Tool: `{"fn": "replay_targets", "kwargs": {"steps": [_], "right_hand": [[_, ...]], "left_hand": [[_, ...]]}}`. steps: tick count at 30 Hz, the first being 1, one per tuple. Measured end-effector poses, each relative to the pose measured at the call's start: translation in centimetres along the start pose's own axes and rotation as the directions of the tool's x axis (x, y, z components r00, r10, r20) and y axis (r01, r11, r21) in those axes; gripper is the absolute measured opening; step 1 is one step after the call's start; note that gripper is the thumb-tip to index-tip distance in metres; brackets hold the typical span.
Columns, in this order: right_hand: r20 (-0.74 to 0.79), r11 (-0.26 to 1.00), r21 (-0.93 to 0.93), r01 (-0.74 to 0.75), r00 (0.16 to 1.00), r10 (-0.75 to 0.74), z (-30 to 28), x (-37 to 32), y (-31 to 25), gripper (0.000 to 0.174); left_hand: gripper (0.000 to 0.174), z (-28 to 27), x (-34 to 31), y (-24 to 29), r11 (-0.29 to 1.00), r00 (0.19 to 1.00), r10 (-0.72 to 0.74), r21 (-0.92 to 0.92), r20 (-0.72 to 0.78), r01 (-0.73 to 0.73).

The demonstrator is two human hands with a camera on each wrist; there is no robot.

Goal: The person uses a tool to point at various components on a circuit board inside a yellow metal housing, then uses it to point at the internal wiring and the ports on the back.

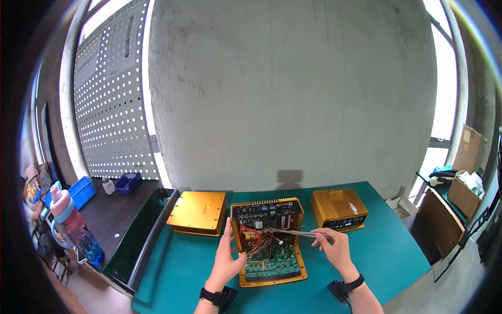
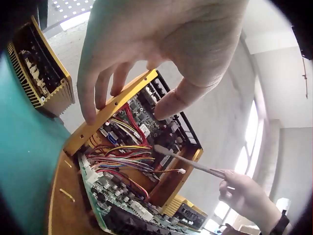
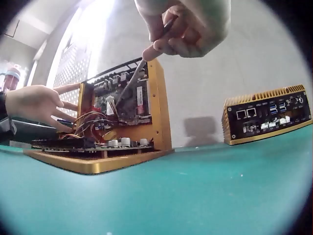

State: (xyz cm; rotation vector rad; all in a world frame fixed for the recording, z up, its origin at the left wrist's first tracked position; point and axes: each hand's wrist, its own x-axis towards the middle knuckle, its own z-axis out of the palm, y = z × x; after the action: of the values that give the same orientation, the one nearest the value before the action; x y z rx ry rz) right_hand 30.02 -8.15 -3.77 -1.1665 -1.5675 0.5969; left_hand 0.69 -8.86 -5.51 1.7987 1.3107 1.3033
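An opened gold computer case (image 1: 302, 267) stands on the table, its upright part black-faced with ports, its lower part bearing a green circuit board (image 1: 277, 261). Coloured wires (image 2: 122, 159) run between the two parts. My left hand (image 1: 228, 264) is at the case's left side, fingers extended along the gold wall and thumb apart from them. My right hand (image 1: 334, 250) pinches the handle of a slender brush (image 1: 298, 232) from the right. Its grey tip lies inside the upright part, over the inner board (image 3: 128, 104) near the wires.
A gold case (image 1: 197, 209) lies at the back left, and a ribbed gold case (image 3: 266, 117) with ports sits at the back right. Left of the green table (image 1: 387, 261) is a dark bench (image 1: 104, 209) with a water bottle (image 1: 76, 225) and blue bins (image 1: 128, 182).
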Motion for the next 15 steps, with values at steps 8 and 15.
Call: {"fn": "replay_targets", "kwargs": {"steps": [8,15], "right_hand": [[-0.047,1.000,-0.008,-0.010,0.999,0.009,0.0,0.1,1.1,0.018],[0.024,0.996,0.071,-0.045,0.999,0.043,-0.3,0.2,0.7,0.019]], "left_hand": [[0.101,0.0,0.0,-0.2,1.000,1.000,-0.014,-0.005,-0.004,0.014],[0.101,0.0,-0.1,0.0,0.999,0.999,-0.040,-0.002,-0.013,0.040]]}}
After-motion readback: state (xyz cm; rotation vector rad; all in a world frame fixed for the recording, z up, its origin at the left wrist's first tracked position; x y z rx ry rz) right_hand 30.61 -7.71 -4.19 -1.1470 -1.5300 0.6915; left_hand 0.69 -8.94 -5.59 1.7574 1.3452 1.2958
